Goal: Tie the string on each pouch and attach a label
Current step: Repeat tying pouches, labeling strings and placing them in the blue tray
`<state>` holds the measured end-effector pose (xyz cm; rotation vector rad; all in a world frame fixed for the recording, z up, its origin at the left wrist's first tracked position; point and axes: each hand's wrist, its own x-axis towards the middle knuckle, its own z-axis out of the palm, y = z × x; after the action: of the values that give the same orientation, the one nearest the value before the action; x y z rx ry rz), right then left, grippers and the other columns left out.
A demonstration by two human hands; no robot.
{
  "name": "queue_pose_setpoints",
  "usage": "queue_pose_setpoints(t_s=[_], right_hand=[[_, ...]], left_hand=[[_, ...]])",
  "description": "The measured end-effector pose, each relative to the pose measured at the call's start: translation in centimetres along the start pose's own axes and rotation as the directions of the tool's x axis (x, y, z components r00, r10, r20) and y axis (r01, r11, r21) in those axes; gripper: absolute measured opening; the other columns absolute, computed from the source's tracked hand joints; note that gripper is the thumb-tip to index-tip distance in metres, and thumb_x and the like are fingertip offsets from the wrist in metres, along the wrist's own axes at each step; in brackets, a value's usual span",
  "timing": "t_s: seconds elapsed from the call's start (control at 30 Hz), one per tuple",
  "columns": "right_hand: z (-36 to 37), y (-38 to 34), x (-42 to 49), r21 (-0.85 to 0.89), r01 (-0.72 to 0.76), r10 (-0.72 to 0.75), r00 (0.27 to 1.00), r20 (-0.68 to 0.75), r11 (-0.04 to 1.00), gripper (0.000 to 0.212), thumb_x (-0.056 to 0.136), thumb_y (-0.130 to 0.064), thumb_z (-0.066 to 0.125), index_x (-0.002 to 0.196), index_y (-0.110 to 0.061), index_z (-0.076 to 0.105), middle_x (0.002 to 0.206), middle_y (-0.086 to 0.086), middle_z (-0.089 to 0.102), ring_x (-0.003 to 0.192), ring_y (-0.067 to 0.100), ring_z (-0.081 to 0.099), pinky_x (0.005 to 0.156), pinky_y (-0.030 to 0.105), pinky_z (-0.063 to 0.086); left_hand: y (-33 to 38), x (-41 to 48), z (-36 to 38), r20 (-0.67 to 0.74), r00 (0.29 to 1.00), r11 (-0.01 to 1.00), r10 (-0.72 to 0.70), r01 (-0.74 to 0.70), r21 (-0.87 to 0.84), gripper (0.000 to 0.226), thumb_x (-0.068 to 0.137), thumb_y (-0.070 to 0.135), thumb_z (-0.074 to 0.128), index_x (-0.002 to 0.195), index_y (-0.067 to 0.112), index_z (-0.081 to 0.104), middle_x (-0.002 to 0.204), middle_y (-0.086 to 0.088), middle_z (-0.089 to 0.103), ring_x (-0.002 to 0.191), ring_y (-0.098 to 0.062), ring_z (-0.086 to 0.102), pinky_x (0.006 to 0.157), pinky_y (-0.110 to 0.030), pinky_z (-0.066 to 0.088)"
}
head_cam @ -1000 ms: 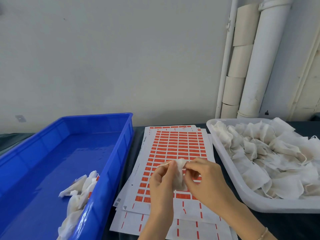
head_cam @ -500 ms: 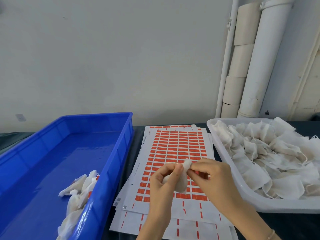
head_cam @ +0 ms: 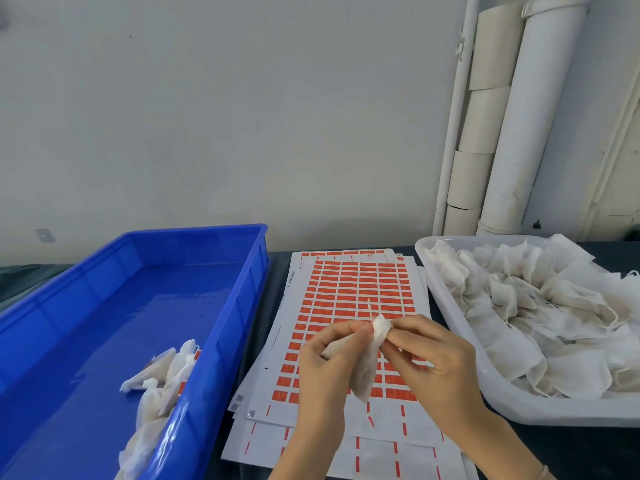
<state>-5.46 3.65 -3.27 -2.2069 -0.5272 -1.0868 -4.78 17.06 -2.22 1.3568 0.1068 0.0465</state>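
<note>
A small white fabric pouch [head_cam: 367,368] hangs between my hands above the label sheets [head_cam: 356,292]. My left hand [head_cam: 325,368] pinches its gathered neck from the left. From the right, my right hand [head_cam: 433,362] pinches the top of the neck. A thin string end [head_cam: 370,308] sticks up from the neck. The sheets carry rows of orange-red labels; the lower rows are mostly peeled.
A blue bin [head_cam: 242,306] at left holds a few finished pouches [head_cam: 162,382] in its near right corner. A white tray [head_cam: 450,317] at right is heaped with loose pouches [head_cam: 540,306]. White pipes [head_cam: 526,116] run up the wall behind.
The pouch's mouth has been drawn tighter into a bunched neck. My hands have shifted slightly right and closer together, and a string end now stands up above them.
</note>
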Motion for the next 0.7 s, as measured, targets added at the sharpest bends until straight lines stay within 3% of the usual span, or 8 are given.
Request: queue_pose_setpoints(t_s=[0.23, 0.4, 0.53, 0.7], right_hand=[[-0.2, 0.1, 0.0, -0.033, 0.068, -0.068, 0.997, 0.023, 0.997, 0.027, 0.070, -0.019, 0.077, 0.094, -0.006, 0.076, 0.093, 0.004, 0.074, 0.083, 0.018, 0.071, 0.070, 0.035, 0.061], [-0.3, 0.0, 0.3, -0.058, 0.034, -0.032, 0.999, 0.039, 0.998, 0.027, 0.067, -0.023, 0.076, 0.091, -0.010, 0.076, 0.089, 0.001, 0.074, 0.079, 0.016, 0.071, 0.070, 0.030, 0.060], [-0.3, -0.1, 0.6, -0.113, -0.030, 0.038, 0.997, 0.073, 0.993, 0.023, 0.070, -0.029, 0.072, 0.086, -0.014, 0.076, 0.085, -0.003, 0.074, 0.072, 0.013, 0.070, 0.063, 0.031, 0.061], [-0.2, -0.5, 0.8, -0.126, -0.083, 0.097, 0.990, 0.105, 0.989, 0.019, 0.072, -0.032, 0.069, 0.083, -0.017, 0.074, 0.081, -0.007, 0.072, 0.064, 0.008, 0.066, 0.061, 0.019, 0.055]], left_hand=[[0.5, 0.4, -0.3, 0.000, 1.000, 0.990, -0.025, 0.025, 0.136, 0.010, 0.078, 0.026, 0.075, 0.068, 0.023, 0.074, 0.068, 0.011, 0.069, 0.078, -0.016, 0.065, 0.058, -0.020, 0.049], [0.8, 0.9, -0.8, 0.028, 1.000, 0.964, -0.015, 0.007, 0.264, 0.015, 0.078, 0.024, 0.074, 0.063, 0.024, 0.071, 0.065, 0.014, 0.067, 0.073, -0.013, 0.064, 0.052, -0.015, 0.047], [0.6, 0.8, -1.1, 0.092, 0.995, 0.959, 0.039, -0.063, 0.275, 0.014, 0.080, 0.025, 0.074, 0.066, 0.028, 0.073, 0.070, 0.016, 0.070, 0.071, -0.006, 0.066, 0.054, -0.010, 0.046], [-0.1, 0.8, -1.1, 0.037, 0.995, 0.965, 0.094, -0.100, 0.244, 0.008, 0.080, 0.028, 0.073, 0.072, 0.025, 0.074, 0.073, 0.011, 0.071, 0.073, -0.009, 0.067, 0.054, -0.010, 0.046]])
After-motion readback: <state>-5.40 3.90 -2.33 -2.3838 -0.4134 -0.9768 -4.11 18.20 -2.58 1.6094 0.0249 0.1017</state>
